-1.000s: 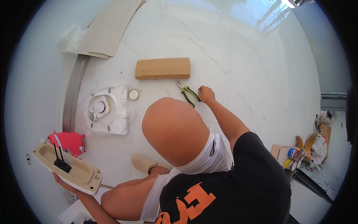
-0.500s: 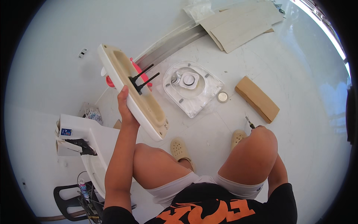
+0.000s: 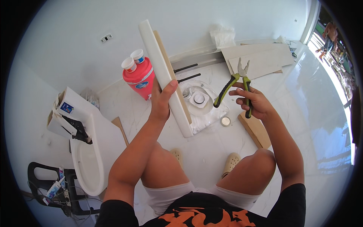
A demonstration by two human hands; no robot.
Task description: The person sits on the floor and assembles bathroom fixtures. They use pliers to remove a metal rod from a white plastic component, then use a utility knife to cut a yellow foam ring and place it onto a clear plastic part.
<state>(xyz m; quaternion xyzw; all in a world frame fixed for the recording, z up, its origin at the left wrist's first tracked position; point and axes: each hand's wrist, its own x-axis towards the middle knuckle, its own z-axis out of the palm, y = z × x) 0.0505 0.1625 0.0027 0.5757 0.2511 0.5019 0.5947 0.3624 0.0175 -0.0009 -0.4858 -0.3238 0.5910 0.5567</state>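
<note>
My left hand [image 3: 162,102] grips the long edge of a white ceramic toilet tank lid [image 3: 168,85], held up on its side in front of me. Two black rods [image 3: 189,78] stick out to the right from its beige underside. Raised to the right, my right hand [image 3: 259,103] is closed loosely around the handles of green-and-black pliers [image 3: 226,90]. Their jaws point up and are spread apart, with nothing between them. Beyond the lid, a white toilet seat [image 3: 211,113] in clear plastic lies on the floor, with small white fittings [image 3: 198,99] inside its ring.
A white toilet [image 3: 99,151] stands at left, a black chair [image 3: 39,185] with tubes beside it. Behind the lid is a red water cooler [image 3: 140,83] topped with tubs. A cardboard box [image 3: 254,130], a round tin lid [image 3: 225,121] and flat boards [image 3: 261,56] lie on the floor.
My right hand has come up from behind my right knee, bringing the pliers into full view. The lid has moved right and turned, so its underside now faces away to the right.
</note>
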